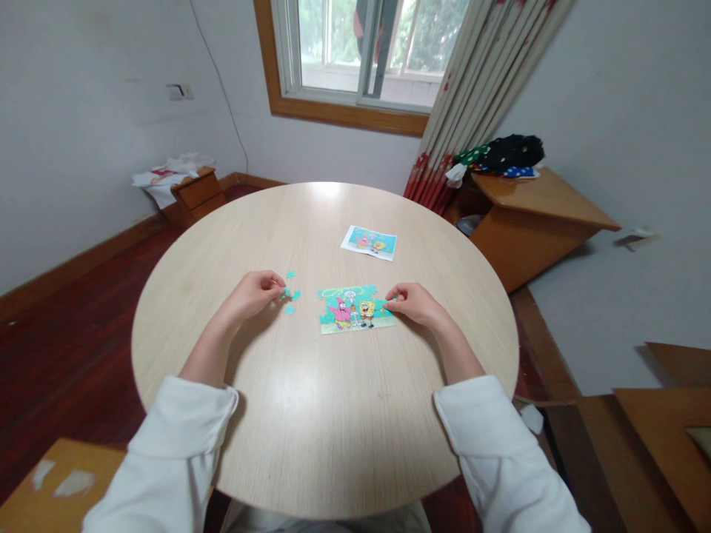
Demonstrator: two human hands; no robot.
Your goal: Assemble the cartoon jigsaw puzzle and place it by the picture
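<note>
A small cartoon jigsaw puzzle [355,309], mostly assembled, lies on the round wooden table [311,414]. My right hand [414,302] rests at its right edge, fingers curled and pinching a turquoise piece against the puzzle. My left hand [254,290] sits to the left of the puzzle, fingers curled over the loose turquoise pieces [290,295], touching one of them. A printed reference picture [369,242] lies further back on the table.
A wooden side table [533,215] with dark clothes stands at the right, beside a curtain [472,96]. A small cabinet [194,194] with papers sits against the left wall. Cardboard lies at the lower corners.
</note>
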